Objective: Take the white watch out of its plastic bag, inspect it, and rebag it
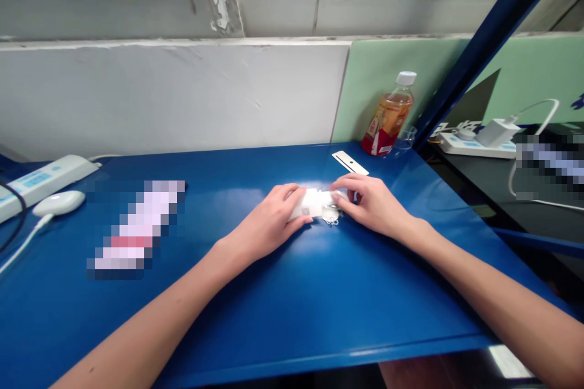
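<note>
My left hand (pixel 276 216) has its fingers and thumb closed round a small flat white packet (pixel 312 202) with a small grey square mark on it. My right hand (pixel 374 203) pinches at the packet's right end. Just below that end, a small silvery, chain-like piece (pixel 331 216) shows between the two hands, too small to make out fully. What lies under the right fingertips is partly hidden. Beyond the right hand, a white card strip (pixel 350 163) with a dark line and a dark dot lies on the blue table (pixel 319 304).
A drink bottle (pixel 387 115) with a white cap stands at the back right. On the left are a blurred-out phone-shaped object (pixel 141 225), a white power strip (pixel 50 179) and a white oval device (pixel 59 202) with a cable. A blue metal post (pixel 474 55) slants up at right.
</note>
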A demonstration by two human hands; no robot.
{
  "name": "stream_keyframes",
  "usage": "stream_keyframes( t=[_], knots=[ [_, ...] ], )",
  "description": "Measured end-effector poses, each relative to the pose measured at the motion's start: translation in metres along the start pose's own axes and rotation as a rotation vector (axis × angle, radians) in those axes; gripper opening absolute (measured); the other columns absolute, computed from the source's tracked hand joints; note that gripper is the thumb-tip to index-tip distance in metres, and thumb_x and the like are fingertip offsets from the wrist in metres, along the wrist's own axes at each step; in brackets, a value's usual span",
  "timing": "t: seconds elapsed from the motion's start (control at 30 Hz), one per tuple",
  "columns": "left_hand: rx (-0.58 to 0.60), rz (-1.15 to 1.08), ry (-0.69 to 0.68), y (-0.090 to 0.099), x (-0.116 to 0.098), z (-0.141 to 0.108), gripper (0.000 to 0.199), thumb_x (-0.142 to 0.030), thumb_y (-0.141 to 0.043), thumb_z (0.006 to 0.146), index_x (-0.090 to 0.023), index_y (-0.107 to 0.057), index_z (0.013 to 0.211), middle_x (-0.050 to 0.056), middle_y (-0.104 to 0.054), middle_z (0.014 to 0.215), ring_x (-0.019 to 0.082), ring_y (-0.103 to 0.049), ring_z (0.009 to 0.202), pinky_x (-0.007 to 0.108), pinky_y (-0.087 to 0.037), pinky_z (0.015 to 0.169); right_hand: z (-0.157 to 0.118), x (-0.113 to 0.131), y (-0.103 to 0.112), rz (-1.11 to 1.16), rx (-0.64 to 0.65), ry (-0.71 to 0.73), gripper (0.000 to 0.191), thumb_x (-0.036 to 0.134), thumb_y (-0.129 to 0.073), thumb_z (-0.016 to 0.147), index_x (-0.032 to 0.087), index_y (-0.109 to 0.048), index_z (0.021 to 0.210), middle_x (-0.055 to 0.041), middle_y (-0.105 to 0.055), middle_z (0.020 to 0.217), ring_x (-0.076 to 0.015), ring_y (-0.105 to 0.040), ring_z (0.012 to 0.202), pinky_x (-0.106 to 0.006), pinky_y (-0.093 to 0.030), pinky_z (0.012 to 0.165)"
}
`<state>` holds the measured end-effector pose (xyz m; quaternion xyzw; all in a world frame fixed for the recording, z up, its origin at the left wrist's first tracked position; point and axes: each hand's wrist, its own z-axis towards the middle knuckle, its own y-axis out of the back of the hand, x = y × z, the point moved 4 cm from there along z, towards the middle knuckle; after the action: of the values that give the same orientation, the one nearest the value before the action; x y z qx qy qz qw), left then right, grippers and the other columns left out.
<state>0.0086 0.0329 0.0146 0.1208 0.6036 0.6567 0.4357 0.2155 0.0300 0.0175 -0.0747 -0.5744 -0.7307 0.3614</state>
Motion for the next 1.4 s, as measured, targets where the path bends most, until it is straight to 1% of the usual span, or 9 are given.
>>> stream_keyframes(
  t=[0.13, 0.2, 0.3, 0.37, 0.67, 0.9, 1.07, 1.17, 1.4],
  knots=[
    [0.022, 0.064, -0.022, 0.0, -0.001, 0.0, 0.045, -0.041, -0.053, 0.099, -0.015, -0.047, 0.134, 0.016, -0.052, 0.136, 0.029, -0.049, 0.127, 0.043, -0.045, 0.104, 0.0, 0.003, 0.008, -0.166, 0.024, 0.134, 0.024, 0.032, -0.057, 0.093, 0.02, -0.073, 0.105, -0.0099, -0.068, 0.113, -0.0221, -0.067, 0.086, -0.037, -0.053, 0.077],
    [0.027, 0.068, -0.027, 0.0, -0.001, 0.0, 0.045, -0.042, -0.053, 0.099, -0.016, -0.046, 0.135, 0.015, -0.052, 0.136, 0.028, -0.05, 0.127, 0.043, -0.045, 0.104, 0.001, 0.005, 0.015, -0.184, 0.058, 0.252, 0.027, 0.032, -0.058, 0.094, 0.019, -0.072, 0.113, -0.011, -0.068, 0.117, -0.0263, -0.064, 0.104, -0.04, -0.052, 0.088],
    [0.037, 0.072, -0.03, 0.0, 0.0, 0.0, 0.046, -0.042, -0.053, 0.099, -0.016, -0.045, 0.136, 0.014, -0.051, 0.137, 0.028, -0.049, 0.127, 0.042, -0.045, 0.104, 0.001, 0.006, 0.019, -0.16, 0.18, 0.397, 0.024, 0.029, -0.061, 0.093, 0.02, -0.073, 0.111, -0.0077, -0.073, 0.11, -0.0253, -0.063, 0.104, -0.04, -0.053, 0.09],
    [0.04, 0.081, -0.033, 0.0, 0.0, -0.001, 0.047, -0.042, -0.053, 0.099, -0.016, -0.044, 0.137, 0.015, -0.051, 0.138, 0.028, -0.049, 0.128, 0.042, -0.045, 0.104, 0.002, 0.004, 0.02, -0.133, 0.186, 0.42, 0.019, 0.027, -0.061, 0.093, 0.021, -0.075, 0.105, -0.0062, -0.076, 0.105, -0.0241, -0.065, 0.099, -0.039, -0.054, 0.087],
    [0.032, 0.101, -0.055, -0.001, 0.0, -0.001, 0.047, -0.043, -0.053, 0.099, -0.015, -0.045, 0.136, 0.016, -0.051, 0.137, 0.028, -0.049, 0.127, 0.043, -0.045, 0.103, 0.002, -0.002, 0.004, 0.073, 0.028, 0.351, 0.012, 0.026, -0.068, 0.089, 0.021, -0.078, 0.085, -0.0059, -0.077, 0.093, -0.0199, -0.069, 0.081, -0.035, -0.056, 0.074],
    [0.036, 0.095, -0.044, 0.0, -0.002, 0.0, 0.047, -0.042, -0.053, 0.099, -0.013, -0.046, 0.136, 0.016, -0.053, 0.136, 0.028, -0.049, 0.127, 0.042, -0.045, 0.103, -0.001, 0.005, 0.01, -0.161, 0.005, 0.281, 0.018, 0.029, -0.062, 0.093, 0.021, -0.077, 0.096, -0.0068, -0.075, 0.103, -0.0219, -0.069, 0.092, -0.036, -0.055, 0.081],
    [0.043, 0.112, -0.031, 0.001, -0.005, -0.001, 0.047, -0.042, -0.051, 0.099, -0.012, -0.046, 0.135, 0.017, -0.052, 0.137, 0.028, -0.049, 0.127, 0.042, -0.044, 0.104, -0.003, 0.008, 0.019, -0.371, 0.081, 0.153, 0.027, 0.03, -0.052, 0.095, 0.019, -0.075, 0.104, -0.009, -0.077, 0.098, -0.0269, -0.072, 0.091, -0.038, -0.056, 0.078],
    [0.05, 0.142, -0.027, -0.001, -0.007, -0.001, 0.045, -0.043, -0.048, 0.101, -0.012, -0.047, 0.134, 0.018, -0.051, 0.138, 0.03, -0.048, 0.128, 0.043, -0.044, 0.104, -0.004, 0.012, 0.019, -0.465, 0.128, 0.145, 0.028, 0.025, -0.05, 0.092, 0.017, -0.073, 0.107, -0.0113, -0.077, 0.098, -0.0292, -0.073, 0.09, -0.04, -0.056, 0.076],
    [0.006, 0.129, -0.036, -0.004, -0.007, -0.001, 0.039, -0.04, -0.048, 0.101, -0.014, -0.048, 0.13, 0.016, -0.054, 0.133, 0.03, -0.049, 0.126, 0.044, -0.045, 0.103, -0.011, 0.026, 0.007, -0.321, 0.125, 0.189, 0.034, 0.021, -0.047, 0.089, 0.013, -0.068, 0.115, -0.0134, -0.073, 0.116, -0.0299, -0.068, 0.107, -0.043, -0.055, 0.091]
  ],
)
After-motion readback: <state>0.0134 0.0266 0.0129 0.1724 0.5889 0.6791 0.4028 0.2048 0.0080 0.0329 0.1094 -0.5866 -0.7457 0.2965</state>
